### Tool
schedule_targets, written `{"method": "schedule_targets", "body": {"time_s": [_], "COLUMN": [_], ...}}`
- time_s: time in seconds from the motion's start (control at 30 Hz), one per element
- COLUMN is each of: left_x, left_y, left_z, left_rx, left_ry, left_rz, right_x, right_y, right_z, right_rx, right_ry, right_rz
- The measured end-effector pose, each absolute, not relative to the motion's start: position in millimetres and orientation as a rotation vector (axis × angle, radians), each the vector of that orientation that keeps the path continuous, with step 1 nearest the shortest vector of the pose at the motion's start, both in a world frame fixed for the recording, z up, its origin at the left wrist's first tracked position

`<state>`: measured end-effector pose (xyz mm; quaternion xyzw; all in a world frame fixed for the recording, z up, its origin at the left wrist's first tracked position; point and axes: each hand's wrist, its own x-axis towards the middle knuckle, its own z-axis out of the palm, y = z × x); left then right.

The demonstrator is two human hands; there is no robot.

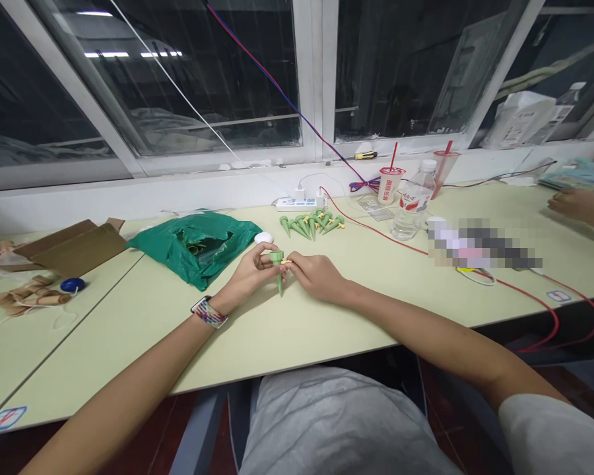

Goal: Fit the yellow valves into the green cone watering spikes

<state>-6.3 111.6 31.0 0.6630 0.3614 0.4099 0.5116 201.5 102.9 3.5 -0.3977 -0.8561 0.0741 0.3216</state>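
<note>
My left hand holds a green spike upright, its wide round end up and its point down, just above the pale table. A small yellow piece sticks out from the spike's side, pinched between the thumb and fingers of my right hand. Behind my hands lies a pile of similar green spikes with yellow parts. A green plastic bag, torn open with more green things inside, lies to the left of my left hand. A white round object sits beside the bag.
Left: cardboard box, wooden pieces, blue ball. Behind: power strip. Right: drink cup, water bottle, red cable crossing the table. Another person's hand rests at the far right.
</note>
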Motion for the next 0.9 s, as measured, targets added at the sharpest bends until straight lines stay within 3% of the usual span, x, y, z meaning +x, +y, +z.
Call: {"method": "schedule_targets", "body": {"time_s": [0.73,0.9], "left_x": [-4.4,-5.6], "left_y": [116.2,119.0], "left_z": [23.2,22.4], "left_rx": [1.584,1.564], "left_ry": [0.886,0.891], "left_rz": [1.056,1.089], "right_x": [197.1,203.4], "right_y": [107.0,110.7], "right_z": [4.6,4.1], "right_rx": [-0.954,-0.936], "right_ry": [-1.865,-1.873], "right_rz": [0.937,0.856]}}
